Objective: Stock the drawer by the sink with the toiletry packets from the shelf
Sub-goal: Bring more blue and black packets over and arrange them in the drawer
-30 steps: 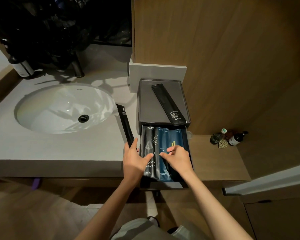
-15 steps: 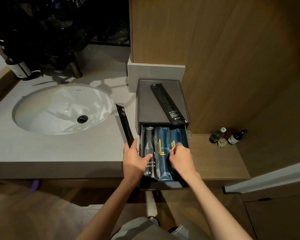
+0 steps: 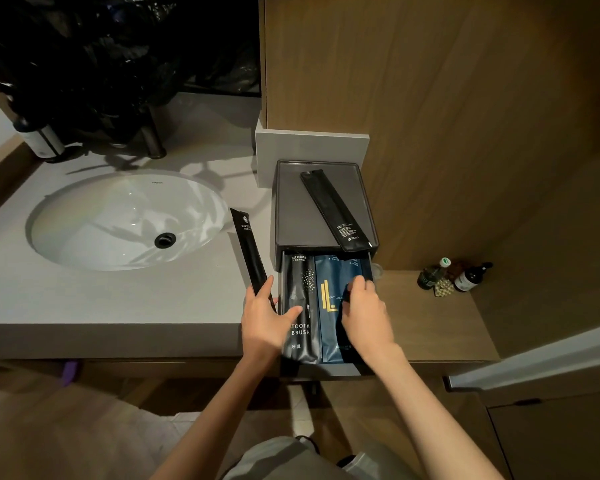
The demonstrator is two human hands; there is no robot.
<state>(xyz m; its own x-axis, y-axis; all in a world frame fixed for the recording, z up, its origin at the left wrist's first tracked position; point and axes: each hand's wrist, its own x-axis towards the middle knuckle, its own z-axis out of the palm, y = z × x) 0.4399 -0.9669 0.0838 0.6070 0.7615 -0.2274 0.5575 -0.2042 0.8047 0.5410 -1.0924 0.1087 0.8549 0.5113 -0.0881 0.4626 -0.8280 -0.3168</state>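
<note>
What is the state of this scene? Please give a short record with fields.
drawer: open, standing out of grey box
in drawer: toothbrush packet at left, blue packet beside it
left hand: over near end of slim black packet, grip hidden; thumb on toothbrush packet
right hand: fingers curled on dark packet at drawer's right
box top: long black packet, lying diagonally
nearby: sink at left, small bottles on wooden shelf at right
</note>
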